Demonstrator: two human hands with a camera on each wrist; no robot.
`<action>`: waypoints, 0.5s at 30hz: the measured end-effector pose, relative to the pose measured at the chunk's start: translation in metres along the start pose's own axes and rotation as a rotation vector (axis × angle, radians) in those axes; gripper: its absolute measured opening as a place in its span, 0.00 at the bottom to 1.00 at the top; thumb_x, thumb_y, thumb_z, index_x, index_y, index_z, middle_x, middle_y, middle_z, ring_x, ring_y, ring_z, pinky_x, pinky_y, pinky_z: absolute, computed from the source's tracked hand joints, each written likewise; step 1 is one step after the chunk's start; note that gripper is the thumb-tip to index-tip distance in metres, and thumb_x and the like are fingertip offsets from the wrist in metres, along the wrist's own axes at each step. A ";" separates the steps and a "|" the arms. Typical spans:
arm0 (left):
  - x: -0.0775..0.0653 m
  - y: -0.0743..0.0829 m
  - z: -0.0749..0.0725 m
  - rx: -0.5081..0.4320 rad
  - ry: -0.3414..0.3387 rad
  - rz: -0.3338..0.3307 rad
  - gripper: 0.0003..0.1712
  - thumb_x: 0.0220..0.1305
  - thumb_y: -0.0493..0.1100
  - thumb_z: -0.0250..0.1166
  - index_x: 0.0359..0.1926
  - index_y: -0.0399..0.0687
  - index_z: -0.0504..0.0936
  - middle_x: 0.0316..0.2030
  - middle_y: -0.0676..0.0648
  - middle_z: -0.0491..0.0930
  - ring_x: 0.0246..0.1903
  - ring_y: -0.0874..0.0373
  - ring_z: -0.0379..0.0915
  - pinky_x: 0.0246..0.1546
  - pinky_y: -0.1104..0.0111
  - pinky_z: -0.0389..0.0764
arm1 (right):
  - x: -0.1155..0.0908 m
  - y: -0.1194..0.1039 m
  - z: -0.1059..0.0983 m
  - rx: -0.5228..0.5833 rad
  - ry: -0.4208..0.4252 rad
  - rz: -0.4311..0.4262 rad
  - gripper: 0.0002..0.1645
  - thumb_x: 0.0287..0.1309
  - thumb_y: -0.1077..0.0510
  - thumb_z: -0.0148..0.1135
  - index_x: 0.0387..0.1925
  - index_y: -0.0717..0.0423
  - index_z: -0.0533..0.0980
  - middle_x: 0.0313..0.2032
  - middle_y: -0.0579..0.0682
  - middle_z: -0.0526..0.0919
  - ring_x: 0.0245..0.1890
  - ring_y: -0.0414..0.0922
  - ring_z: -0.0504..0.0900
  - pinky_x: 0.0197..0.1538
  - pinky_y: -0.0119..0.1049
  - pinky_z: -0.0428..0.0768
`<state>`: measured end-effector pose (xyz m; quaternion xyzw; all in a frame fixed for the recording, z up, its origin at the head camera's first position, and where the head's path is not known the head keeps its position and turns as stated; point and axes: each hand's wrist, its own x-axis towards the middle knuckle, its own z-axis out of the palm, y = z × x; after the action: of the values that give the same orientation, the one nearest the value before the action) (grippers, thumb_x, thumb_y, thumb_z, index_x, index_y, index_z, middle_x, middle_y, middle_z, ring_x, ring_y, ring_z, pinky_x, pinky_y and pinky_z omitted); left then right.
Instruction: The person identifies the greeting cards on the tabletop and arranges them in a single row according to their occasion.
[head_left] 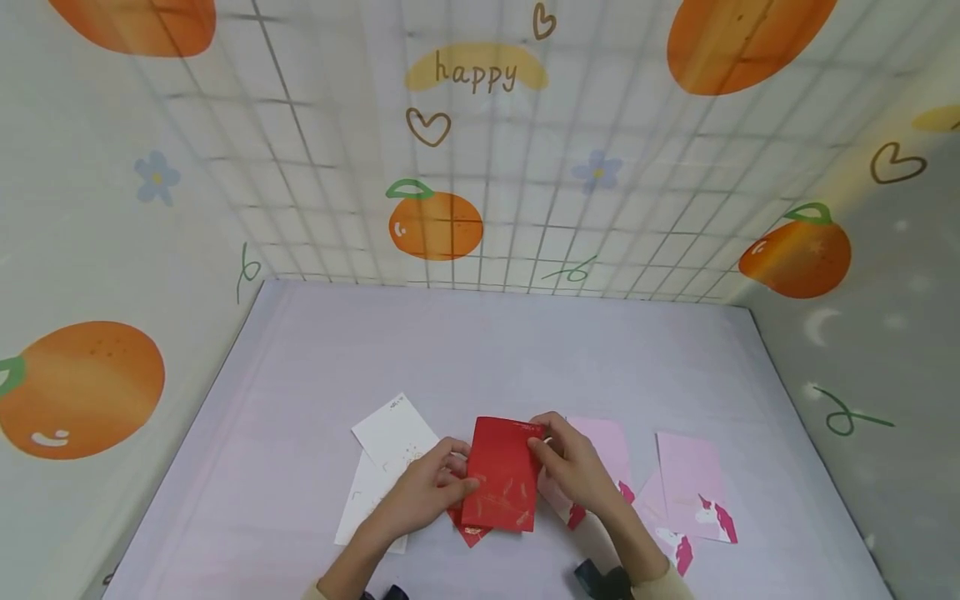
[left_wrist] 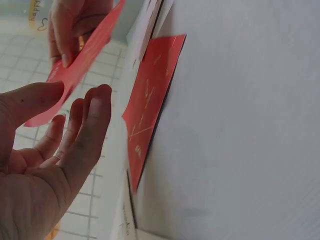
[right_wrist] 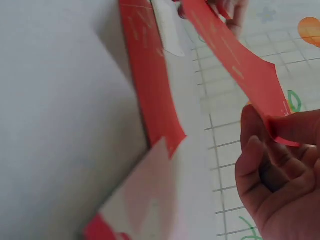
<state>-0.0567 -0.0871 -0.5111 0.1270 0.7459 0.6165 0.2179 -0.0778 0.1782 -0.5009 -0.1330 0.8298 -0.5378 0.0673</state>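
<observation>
A red card with faint gold leaf-like marks is held up above the table, bending slightly in the wrist views. My right hand pinches its upper right corner between thumb and fingers. At the card's lower left edge, my left hand has its thumb on the front and its fingers curled behind. Below the held card lies another red card, mostly covered in the head view. White cards with small print overlap beside and under my left forearm.
Pink cards with unicorn pictures lie to the right: one pink card behind my right hand, another pink card farther right, overlapping more. Dark objects show at the wrists. A patterned curtain stands behind the table.
</observation>
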 end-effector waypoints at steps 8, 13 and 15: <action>-0.003 -0.003 0.005 -0.155 0.005 -0.011 0.25 0.65 0.40 0.69 0.60 0.44 0.71 0.44 0.41 0.80 0.39 0.49 0.85 0.38 0.61 0.86 | 0.009 -0.008 -0.006 0.013 0.011 -0.030 0.13 0.69 0.59 0.61 0.53 0.45 0.74 0.43 0.46 0.82 0.26 0.60 0.79 0.27 0.37 0.82; -0.006 -0.004 0.006 -0.144 0.024 -0.016 0.22 0.67 0.40 0.67 0.59 0.43 0.72 0.44 0.41 0.79 0.38 0.48 0.84 0.38 0.62 0.86 | 0.007 -0.008 -0.005 0.042 -0.001 -0.020 0.14 0.69 0.57 0.62 0.54 0.46 0.73 0.43 0.46 0.82 0.28 0.58 0.81 0.29 0.39 0.83; -0.008 -0.004 0.005 -0.129 0.034 -0.019 0.21 0.67 0.40 0.67 0.58 0.43 0.73 0.44 0.41 0.79 0.38 0.48 0.83 0.37 0.63 0.85 | 0.006 -0.008 -0.003 0.064 -0.006 -0.013 0.17 0.68 0.56 0.63 0.56 0.46 0.72 0.44 0.46 0.82 0.29 0.54 0.82 0.31 0.42 0.84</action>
<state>-0.0473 -0.0867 -0.5144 0.0954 0.7092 0.6633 0.2188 -0.0837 0.1760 -0.4924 -0.1378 0.8111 -0.5641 0.0704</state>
